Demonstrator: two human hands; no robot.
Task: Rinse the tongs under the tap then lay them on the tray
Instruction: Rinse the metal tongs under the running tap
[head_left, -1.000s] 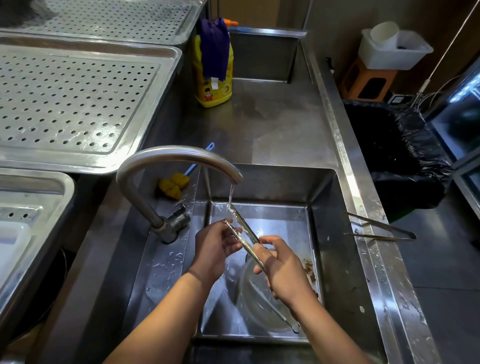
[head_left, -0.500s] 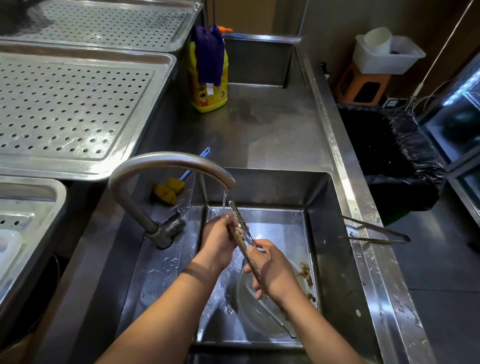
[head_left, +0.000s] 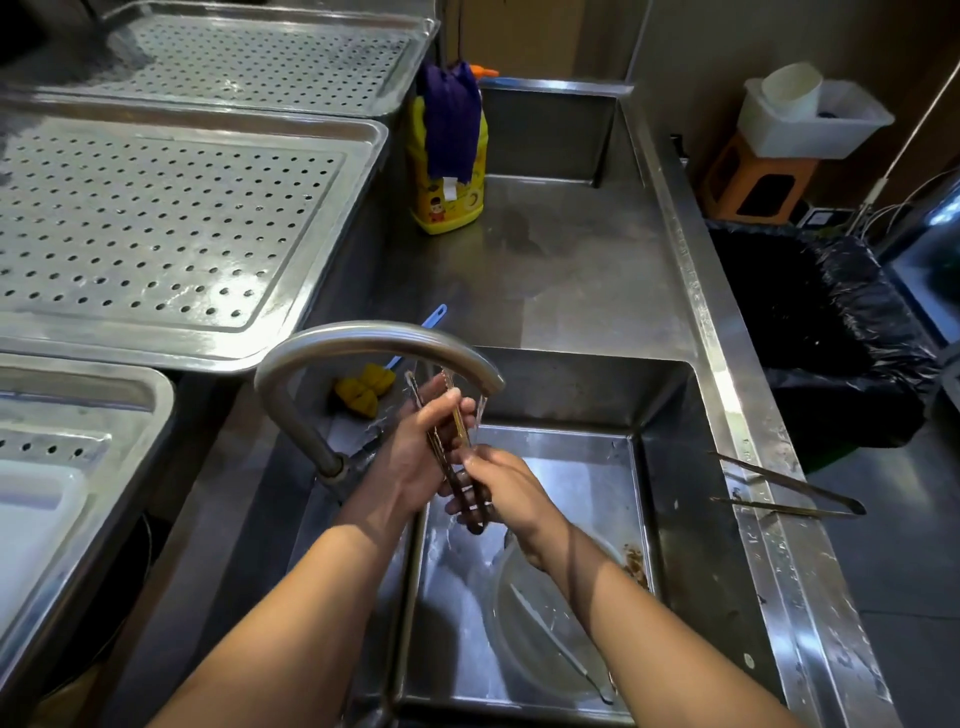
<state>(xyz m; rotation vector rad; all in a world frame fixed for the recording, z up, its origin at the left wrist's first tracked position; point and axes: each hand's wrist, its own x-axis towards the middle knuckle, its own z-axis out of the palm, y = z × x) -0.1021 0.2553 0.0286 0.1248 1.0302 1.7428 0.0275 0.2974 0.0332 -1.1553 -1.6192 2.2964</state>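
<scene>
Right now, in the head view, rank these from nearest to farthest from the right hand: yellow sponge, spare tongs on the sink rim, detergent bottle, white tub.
1. Yellow sponge, just left of the right hand, behind the tap.
2. Spare tongs, out right on the sink rim.
3. Detergent bottle, at the back of the counter.
4. White tub, far back right, off the counter.
</scene>
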